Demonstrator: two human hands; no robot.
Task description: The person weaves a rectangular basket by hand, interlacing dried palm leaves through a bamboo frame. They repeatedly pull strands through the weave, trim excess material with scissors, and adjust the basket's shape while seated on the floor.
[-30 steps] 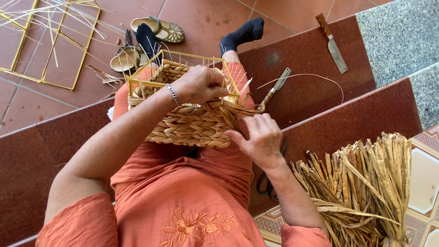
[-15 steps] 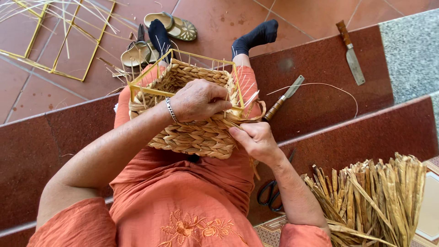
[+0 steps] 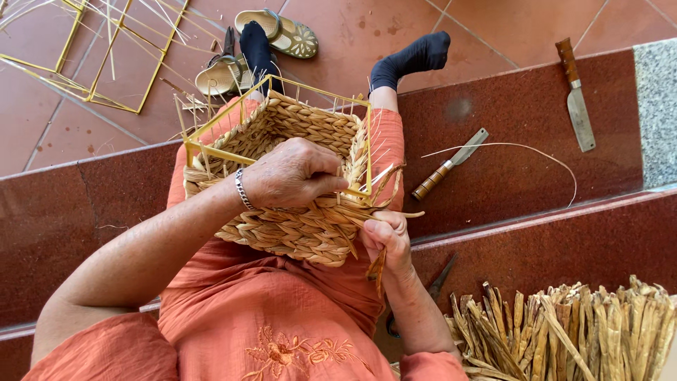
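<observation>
We find the left hand (image 3: 293, 176) clamped over the near rim of the woven basket (image 3: 296, 190), fingers curled onto the yellow wire frame (image 3: 282, 88). The right hand (image 3: 386, 240) is closed on a dried fibre strand (image 3: 376, 269) at the basket's right corner.

Head view: the basket rests on the person's lap. We judge the side walls largely braided; bare frame along the top and loose ends at the corner show weaving left. A pile of dried fibre (image 3: 585, 331) lies at lower right, unused.
</observation>
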